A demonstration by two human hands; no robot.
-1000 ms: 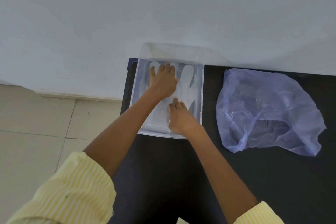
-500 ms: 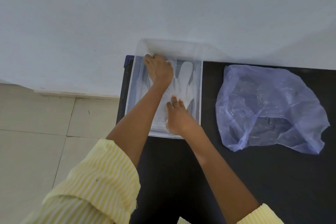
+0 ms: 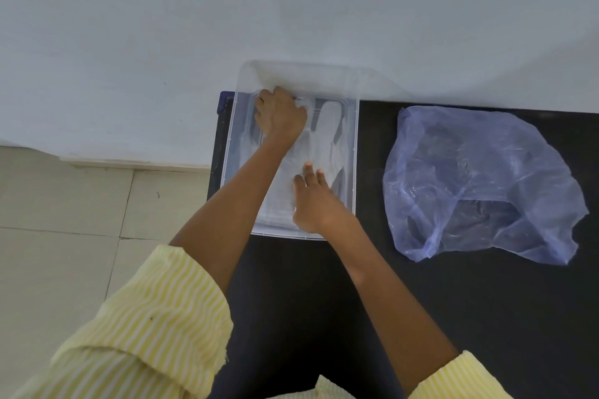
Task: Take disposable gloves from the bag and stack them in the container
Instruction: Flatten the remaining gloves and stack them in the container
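Observation:
A clear plastic container (image 3: 354,152) sits at the back left of the black table. Translucent disposable gloves (image 3: 325,126) lie flat inside it. My left hand (image 3: 279,115) rests at the container's far left end, fingers curled over the glove tips. My right hand (image 3: 312,201) presses flat on the near end of the gloves, fingers spread. A crumpled bluish plastic bag (image 3: 479,181) lies to the right of the container, with neither hand touching it.
The black table (image 3: 453,301) abuts a white wall (image 3: 291,3) just behind the container. The table's left edge runs close to the container, with a tiled floor (image 3: 64,230) beyond. Yellow striped sleeves show at the bottom.
My left hand has slid from the middle of the gloves toward the container's far left corner and curled its fingers. My right hand has stayed in place.

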